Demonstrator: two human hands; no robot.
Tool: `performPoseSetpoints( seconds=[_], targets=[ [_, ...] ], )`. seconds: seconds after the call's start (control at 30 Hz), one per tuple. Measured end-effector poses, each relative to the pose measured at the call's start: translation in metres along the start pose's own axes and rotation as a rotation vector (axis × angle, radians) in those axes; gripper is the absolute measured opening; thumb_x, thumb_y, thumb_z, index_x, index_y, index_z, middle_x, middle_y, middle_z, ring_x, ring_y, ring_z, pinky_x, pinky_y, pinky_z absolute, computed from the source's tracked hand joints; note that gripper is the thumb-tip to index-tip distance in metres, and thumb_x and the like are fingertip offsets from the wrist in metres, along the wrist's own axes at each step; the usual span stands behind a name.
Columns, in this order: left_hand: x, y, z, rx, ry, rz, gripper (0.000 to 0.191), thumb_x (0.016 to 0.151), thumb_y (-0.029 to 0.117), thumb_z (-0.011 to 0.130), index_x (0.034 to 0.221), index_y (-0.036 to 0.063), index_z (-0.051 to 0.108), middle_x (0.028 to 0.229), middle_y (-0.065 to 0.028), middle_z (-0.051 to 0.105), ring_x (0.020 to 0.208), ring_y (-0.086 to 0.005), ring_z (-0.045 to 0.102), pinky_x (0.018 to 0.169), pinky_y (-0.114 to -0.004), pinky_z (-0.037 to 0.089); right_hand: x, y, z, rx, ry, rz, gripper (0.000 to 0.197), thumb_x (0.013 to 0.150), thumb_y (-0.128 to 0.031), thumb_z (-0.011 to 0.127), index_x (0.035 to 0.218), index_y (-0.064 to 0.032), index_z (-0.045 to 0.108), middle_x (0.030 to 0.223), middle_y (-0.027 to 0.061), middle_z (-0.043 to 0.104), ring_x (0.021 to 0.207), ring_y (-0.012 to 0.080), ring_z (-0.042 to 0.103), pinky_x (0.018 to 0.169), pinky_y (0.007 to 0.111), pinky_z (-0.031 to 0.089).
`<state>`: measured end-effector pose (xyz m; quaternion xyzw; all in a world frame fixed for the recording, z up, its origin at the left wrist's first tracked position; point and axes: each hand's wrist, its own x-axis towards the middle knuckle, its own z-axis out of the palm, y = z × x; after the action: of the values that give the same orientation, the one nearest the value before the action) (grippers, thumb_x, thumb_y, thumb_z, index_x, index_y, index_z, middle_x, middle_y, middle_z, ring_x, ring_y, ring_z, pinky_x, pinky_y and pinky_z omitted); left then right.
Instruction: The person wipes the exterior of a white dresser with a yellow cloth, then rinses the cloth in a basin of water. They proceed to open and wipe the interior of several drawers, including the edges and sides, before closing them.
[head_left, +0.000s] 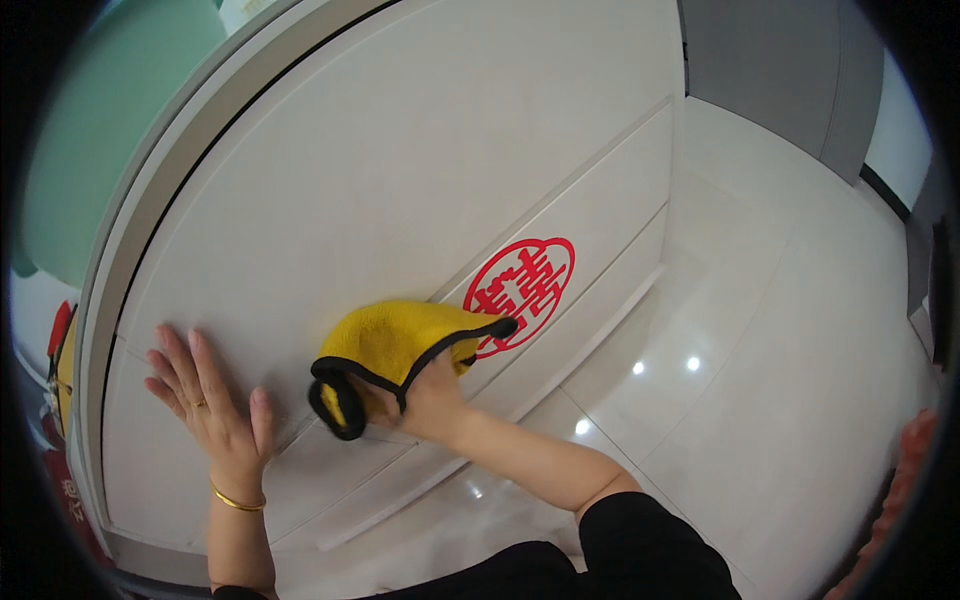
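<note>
A yellow cloth with black edging (397, 337) is bunched in my right hand (427, 397), which presses it against the lower part of a white door panel (450, 150). The cloth covers most of my right fingers and reaches the left edge of a red paper-cut style emblem (559, 289). To the left, my left hand (217, 412) lies against the same white surface, palm down with its fingers apart and nothing in it. A gold ring and a gold bangle (238, 501) are on that hand and wrist.
Glossy pale floor tiles (735, 300) run along the right of the panel's base. A grey door or cabinet (765, 67) stands at the upper right. Beyond the frame's left edge is a green surface (127, 135). Something reddish and ruffled (900, 487) shows at the lower right.
</note>
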<state>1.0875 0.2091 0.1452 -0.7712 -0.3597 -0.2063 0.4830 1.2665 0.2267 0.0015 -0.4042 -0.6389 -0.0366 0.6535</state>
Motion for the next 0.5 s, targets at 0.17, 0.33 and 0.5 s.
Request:
performPoseSetpoints(
  seconds=[0.17,0.33,0.5],
  targets=[
    [-0.008,-0.005,0.008,0.077,0.022,0.029,0.066,0.086,0.036,0.04,0.137,-0.003,0.028,0.145,-0.0246,0.018,0.138,-0.0343,0.005,0.11,-0.046,-0.002,0.039,0.065,-0.045,-0.223,0.172,0.195,0.073,0.071,-0.044,0.058,0.127,-0.0002,0.04,0.124,0.0178,0.046,0.108,0.0371,0.044,0.096,0.055,0.023],
    [0.002,-0.004,-0.008,0.15,0.019,0.057,0.064,0.087,0.034,0.041,0.138,-0.0011,0.028,0.146,-0.0219,0.017,0.138,-0.0334,0.008,0.11,-0.044,-0.001,0.078,0.177,-0.114,-0.157,0.367,0.359,0.07,0.076,-0.037,0.059,0.124,0.0078,0.035,0.118,0.0265,0.044,0.111,0.04,0.04,0.095,0.048,0.029],
    [0.001,-0.001,0.002,0.146,0.033,0.038,0.065,0.084,0.035,0.043,0.135,-0.0034,0.033,0.144,-0.024,0.022,0.137,-0.0342,0.011,0.11,-0.045,0.0,0.095,0.255,-0.179,0.372,0.542,0.769,0.066,0.088,-0.046,0.046,0.132,0.0016,0.033,0.127,0.0144,0.042,0.116,0.0244,0.041,0.097,0.032,0.032]
  ],
)
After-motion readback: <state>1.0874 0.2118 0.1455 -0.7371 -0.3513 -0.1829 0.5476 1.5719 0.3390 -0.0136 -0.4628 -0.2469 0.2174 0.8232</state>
